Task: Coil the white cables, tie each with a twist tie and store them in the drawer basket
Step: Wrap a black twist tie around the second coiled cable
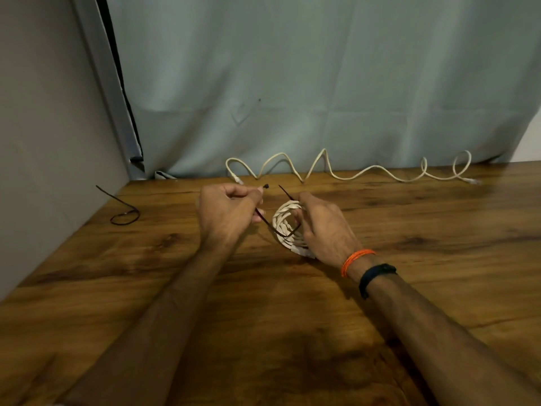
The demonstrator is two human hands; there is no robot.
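Note:
A coiled white cable (282,222) stands on edge on the wooden table (263,303), between my two hands. A black tie (270,227) runs through the coil in a U shape. My left hand (227,210) pinches the tie's head end, which sticks up past my fingertips. My right hand (325,227) holds the coil and pinches the tie's pointed end. A second white cable (345,171) lies uncoiled in waves along the table's far edge.
Another black tie (124,213) lies looped at the table's left, near the grey wall (44,142). A pale curtain (322,83) hangs behind the table. My right wrist carries an orange thread and a dark band.

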